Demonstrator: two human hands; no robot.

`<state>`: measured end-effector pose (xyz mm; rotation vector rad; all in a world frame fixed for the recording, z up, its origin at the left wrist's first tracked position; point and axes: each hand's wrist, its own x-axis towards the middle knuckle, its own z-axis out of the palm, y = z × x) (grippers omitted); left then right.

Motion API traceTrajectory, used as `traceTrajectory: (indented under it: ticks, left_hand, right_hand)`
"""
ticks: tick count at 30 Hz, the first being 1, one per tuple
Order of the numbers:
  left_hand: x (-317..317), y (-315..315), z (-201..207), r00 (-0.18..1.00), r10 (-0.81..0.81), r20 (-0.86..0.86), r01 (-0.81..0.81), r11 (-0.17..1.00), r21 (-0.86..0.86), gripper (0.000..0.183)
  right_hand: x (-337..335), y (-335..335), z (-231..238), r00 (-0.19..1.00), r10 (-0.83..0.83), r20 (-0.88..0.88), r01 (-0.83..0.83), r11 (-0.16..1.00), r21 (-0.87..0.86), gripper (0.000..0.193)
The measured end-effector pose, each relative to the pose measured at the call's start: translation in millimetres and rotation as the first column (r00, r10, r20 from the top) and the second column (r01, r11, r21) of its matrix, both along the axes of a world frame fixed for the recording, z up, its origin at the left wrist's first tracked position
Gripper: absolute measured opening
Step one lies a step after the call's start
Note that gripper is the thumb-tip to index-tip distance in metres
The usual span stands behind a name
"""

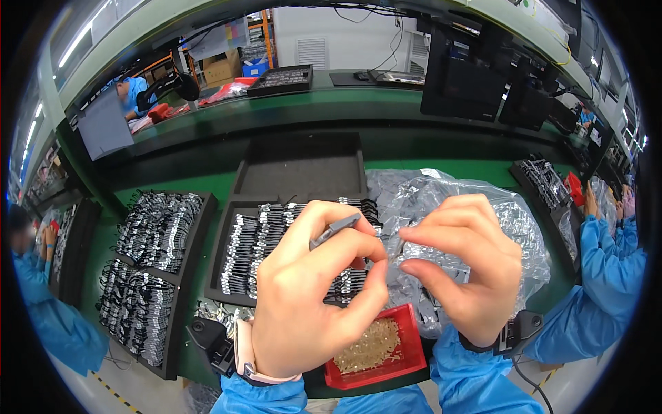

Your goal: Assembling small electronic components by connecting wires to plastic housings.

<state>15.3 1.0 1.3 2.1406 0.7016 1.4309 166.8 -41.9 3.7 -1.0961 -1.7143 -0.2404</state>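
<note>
My left hand (314, 290) is closed, with a slim dark grey part (335, 231) held between its fingers. Its thumb and a fingertip come together near the middle, and anything pinched there is too small to make out. Close by on the right, my right hand (465, 265) has curved fingers, with a gap between thumb and fingertip. Below the hands stands a red box (418, 338) holding many tiny pale, clear pieces (372, 345). Partly hidden behind my left hand, a black foam tray (215, 265) holds rows of small black-and-silver parts (239, 252).
A clear plastic bag (527, 255) of parts lies behind my right hand. More filled trays stand at left (189, 255) and right (552, 200). A dark tray (300, 169) sits behind, below a shelf (386, 103) with monitors (458, 83). Co-workers in blue sleeves (607, 276) sit alongside.
</note>
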Motion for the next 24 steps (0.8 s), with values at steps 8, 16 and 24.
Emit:
traceTrajectory:
  ticks: [8,16,24]
  left_hand:
    - [-1,0,5,0.995,-0.096,0.003,0.096,0.992,-0.087,0.011]
    - [-6,8,2,0.975,-0.222,-0.008,0.218,0.963,-0.156,0.01]
    - [5,28,-22,0.642,-0.451,-0.62,0.413,0.885,-0.217,0.006]
  right_hand:
    - [6,-2,3,0.995,0.097,-0.007,-0.097,0.99,-0.104,0.026]
    - [14,-1,2,0.985,0.172,0.03,-0.166,0.976,-0.138,0.024]
    - [29,-4,1,0.954,0.238,-0.181,-0.251,0.967,-0.051,0.013]
